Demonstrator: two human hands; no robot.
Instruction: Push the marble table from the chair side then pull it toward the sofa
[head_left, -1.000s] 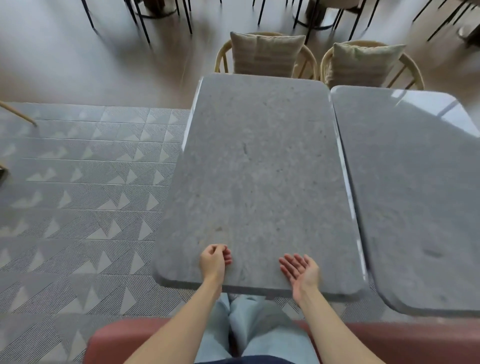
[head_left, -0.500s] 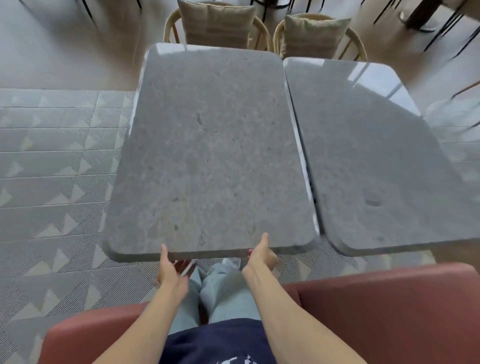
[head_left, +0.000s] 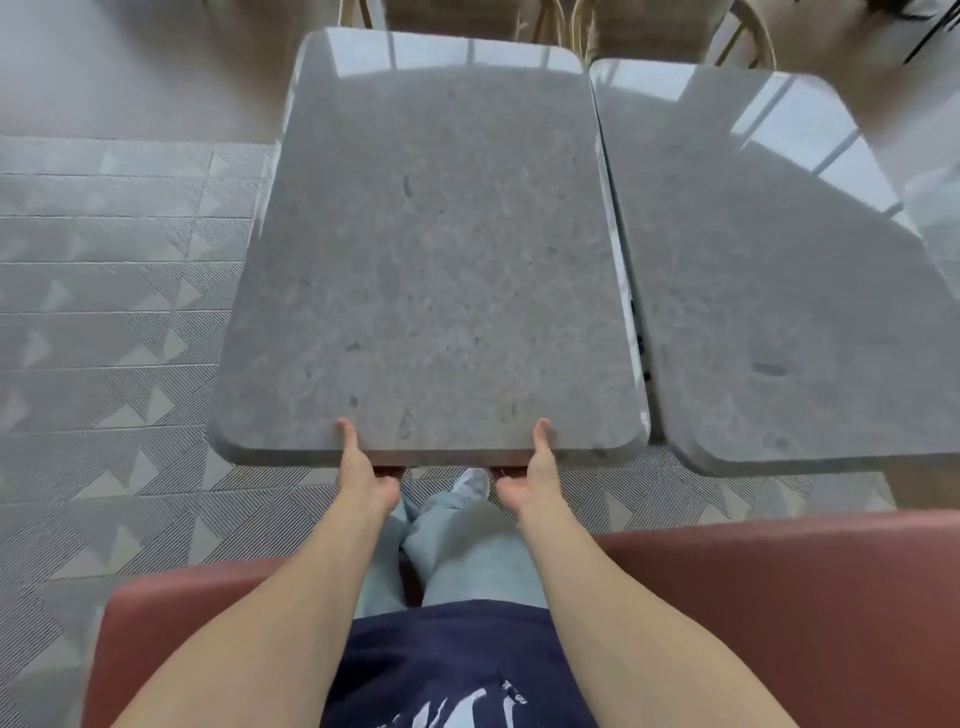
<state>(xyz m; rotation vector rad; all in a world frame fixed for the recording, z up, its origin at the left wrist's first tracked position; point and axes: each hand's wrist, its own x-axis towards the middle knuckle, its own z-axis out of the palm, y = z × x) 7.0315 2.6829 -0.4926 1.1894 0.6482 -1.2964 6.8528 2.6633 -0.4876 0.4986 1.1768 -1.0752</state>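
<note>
Two grey stone tops fill your view, set side by side with a narrow gap between them. Floor: patterned grey tile (head_left: 104, 322) with striped triangles at your left, plain pale flooring beyond. Sofa (head_left: 779, 597): reddish-pink, under you, at the near edge of the frame. Marble table (head_left: 431, 260): rounded corners, glossy far end reflecting window light, directly ahead of your knees. Second table (head_left: 769, 270): to its right, same finish. Chairs (head_left: 737, 36): cane-framed, at the far ends, partly cut off. Left hand (head_left: 363, 478) and right hand (head_left: 535, 478): each grasps the marble table's near edge, thumb on top, fingers curled beneath.
</note>
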